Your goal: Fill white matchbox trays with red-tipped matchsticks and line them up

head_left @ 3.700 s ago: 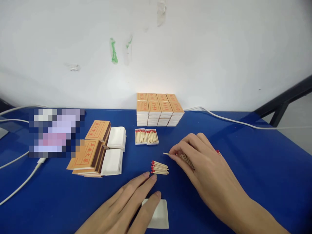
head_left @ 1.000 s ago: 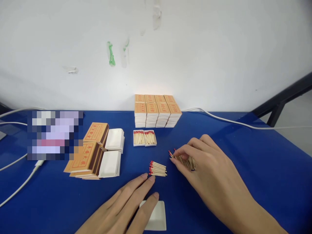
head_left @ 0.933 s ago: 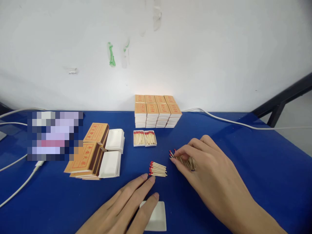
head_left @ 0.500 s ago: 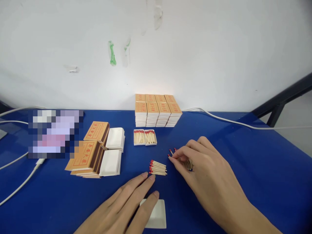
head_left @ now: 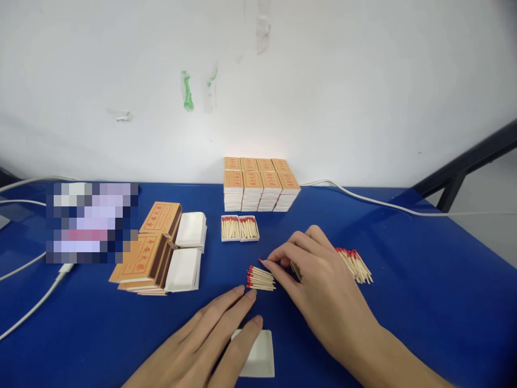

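Observation:
My right hand (head_left: 323, 285) pinches a match between thumb and forefinger, its red head (head_left: 260, 260) poking out past the fingertips. Some match sticks (head_left: 297, 270) show beneath the curled fingers; whether the hand holds them I cannot tell. Just left of it lies a row of red-headed matches (head_left: 260, 278) on the blue table. My left hand (head_left: 205, 339) rests with fingers stretched out, their tips beside the lower left end of that row. Its thumb partly covers an empty white matchbox tray (head_left: 262, 355). Behind my right hand a loose pile of matches (head_left: 357, 265) shows.
Two trays filled with matches (head_left: 239, 228) stand before a stack of matchboxes (head_left: 260, 183) at the wall. To the left are orange matchbox sleeves (head_left: 147, 250) and stacked white trays (head_left: 183, 269). A blurred-out item (head_left: 91, 221) and white cables (head_left: 34, 318) lie farther left.
My right hand has moved left, toward the row of matches, bringing a match in its fingertips. The pile to its right has come into sight. My left hand stays put.

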`<act>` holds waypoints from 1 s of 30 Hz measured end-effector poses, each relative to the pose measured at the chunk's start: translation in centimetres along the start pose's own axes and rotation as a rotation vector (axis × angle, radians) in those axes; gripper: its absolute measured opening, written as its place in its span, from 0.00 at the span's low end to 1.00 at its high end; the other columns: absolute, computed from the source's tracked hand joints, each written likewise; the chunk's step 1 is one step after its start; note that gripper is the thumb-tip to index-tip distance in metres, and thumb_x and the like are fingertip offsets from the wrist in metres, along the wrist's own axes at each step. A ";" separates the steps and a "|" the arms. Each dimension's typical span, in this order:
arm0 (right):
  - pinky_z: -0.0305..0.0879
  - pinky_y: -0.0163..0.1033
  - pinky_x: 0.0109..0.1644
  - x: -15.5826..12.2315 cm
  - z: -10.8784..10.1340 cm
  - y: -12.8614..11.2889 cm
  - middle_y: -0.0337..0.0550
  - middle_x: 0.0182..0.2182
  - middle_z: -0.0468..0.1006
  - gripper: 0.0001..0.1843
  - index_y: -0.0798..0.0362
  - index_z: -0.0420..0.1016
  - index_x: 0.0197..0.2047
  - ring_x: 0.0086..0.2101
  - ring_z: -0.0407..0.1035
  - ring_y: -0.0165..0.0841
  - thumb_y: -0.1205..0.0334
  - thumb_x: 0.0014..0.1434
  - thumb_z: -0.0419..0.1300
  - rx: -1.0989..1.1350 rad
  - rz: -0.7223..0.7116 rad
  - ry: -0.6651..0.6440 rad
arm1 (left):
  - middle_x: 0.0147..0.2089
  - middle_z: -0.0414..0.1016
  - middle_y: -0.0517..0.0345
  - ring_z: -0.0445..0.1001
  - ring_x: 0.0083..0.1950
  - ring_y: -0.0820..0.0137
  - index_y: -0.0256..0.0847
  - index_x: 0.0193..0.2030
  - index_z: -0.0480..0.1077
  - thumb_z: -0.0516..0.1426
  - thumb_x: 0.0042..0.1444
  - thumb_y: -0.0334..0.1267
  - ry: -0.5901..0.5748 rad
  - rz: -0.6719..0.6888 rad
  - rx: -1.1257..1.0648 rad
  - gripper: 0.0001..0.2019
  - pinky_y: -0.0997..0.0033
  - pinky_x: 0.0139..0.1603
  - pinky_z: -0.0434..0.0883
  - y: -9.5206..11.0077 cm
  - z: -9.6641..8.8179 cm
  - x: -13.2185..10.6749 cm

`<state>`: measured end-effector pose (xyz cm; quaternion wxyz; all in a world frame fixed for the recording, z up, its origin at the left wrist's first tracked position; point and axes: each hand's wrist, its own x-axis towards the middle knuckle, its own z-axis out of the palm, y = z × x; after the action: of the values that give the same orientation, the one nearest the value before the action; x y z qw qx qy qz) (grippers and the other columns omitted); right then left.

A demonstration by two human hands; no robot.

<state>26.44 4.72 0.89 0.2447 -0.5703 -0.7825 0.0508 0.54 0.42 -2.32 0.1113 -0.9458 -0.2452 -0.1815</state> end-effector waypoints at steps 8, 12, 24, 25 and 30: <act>0.68 0.50 0.47 0.0 0.1 -0.6 0.45 0.39 0.80 0.10 0.51 0.82 0.41 0.44 0.66 0.42 0.67 0.76 0.62 0.096 -0.006 -0.081 | 0.79 0.68 0.42 0.67 0.80 0.54 0.36 0.76 0.70 0.48 0.84 0.49 -0.023 -0.001 0.022 0.26 0.56 0.77 0.68 0.1 0.1 -0.3; 0.69 0.49 0.47 -0.1 -0.5 -0.7 0.44 0.39 0.80 0.13 0.49 0.83 0.41 0.43 0.66 0.41 0.64 0.78 0.60 0.133 0.002 -0.107 | 0.79 0.68 0.40 0.69 0.79 0.51 0.35 0.77 0.69 0.49 0.84 0.52 -0.040 -0.004 0.036 0.28 0.55 0.72 0.74 0.1 0.0 -0.1; 0.69 0.53 0.43 -0.3 -1.1 1.7 0.46 0.32 0.78 0.08 0.50 0.80 0.36 0.39 0.66 0.45 0.63 0.70 0.69 -0.280 0.006 0.109 | 0.77 0.72 0.42 0.70 0.78 0.54 0.35 0.75 0.72 0.47 0.84 0.49 -0.023 -0.001 0.031 0.26 0.59 0.73 0.73 0.0 -0.2 0.1; 0.69 0.54 0.43 -0.4 -1.0 1.7 0.47 0.32 0.78 0.09 0.50 0.80 0.36 0.39 0.66 0.46 0.63 0.70 0.69 -0.294 0.005 0.108 | 0.77 0.72 0.43 0.70 0.78 0.55 0.36 0.75 0.72 0.47 0.84 0.49 -0.021 -0.003 0.026 0.26 0.59 0.74 0.73 0.0 -0.2 0.1; 0.69 0.51 0.42 -0.3 -0.8 1.3 0.46 0.33 0.77 0.09 0.51 0.79 0.35 0.39 0.66 0.44 0.66 0.71 0.67 -0.240 -0.026 0.088 | 0.78 0.71 0.43 0.69 0.79 0.56 0.36 0.75 0.72 0.47 0.84 0.47 -0.007 -0.010 0.016 0.25 0.58 0.77 0.67 0.0 -0.1 0.1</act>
<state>28.03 4.71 1.00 0.2094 -0.5871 -0.7787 -0.0717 0.56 0.44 -2.15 0.1168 -0.9443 -0.2519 -0.1768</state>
